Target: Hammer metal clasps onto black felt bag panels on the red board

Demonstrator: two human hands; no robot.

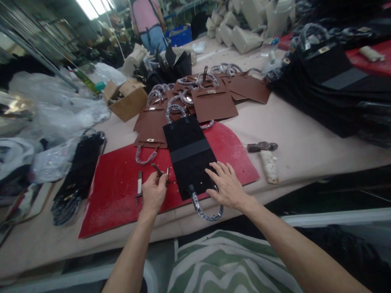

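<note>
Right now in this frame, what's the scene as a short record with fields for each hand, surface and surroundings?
Left grip: closed on a slim dark metal tool
Right grip: open, over near right corner of flat black rectangular panel
Surface: glossy red board
Right side: hammer with whitish wrapped handle
Beyond: flat brown panels with plastic-wrapped looped handles

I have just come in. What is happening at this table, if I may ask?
The person's right hand is spread over the right edge of a black panel, close to its wrapped handle. The left hand holds a small dark piece, possibly a tool, left of the panel. The panel lies mostly on a red board. A hammer lies to the right, touched by neither hand, and brown panels lie beyond.
</note>
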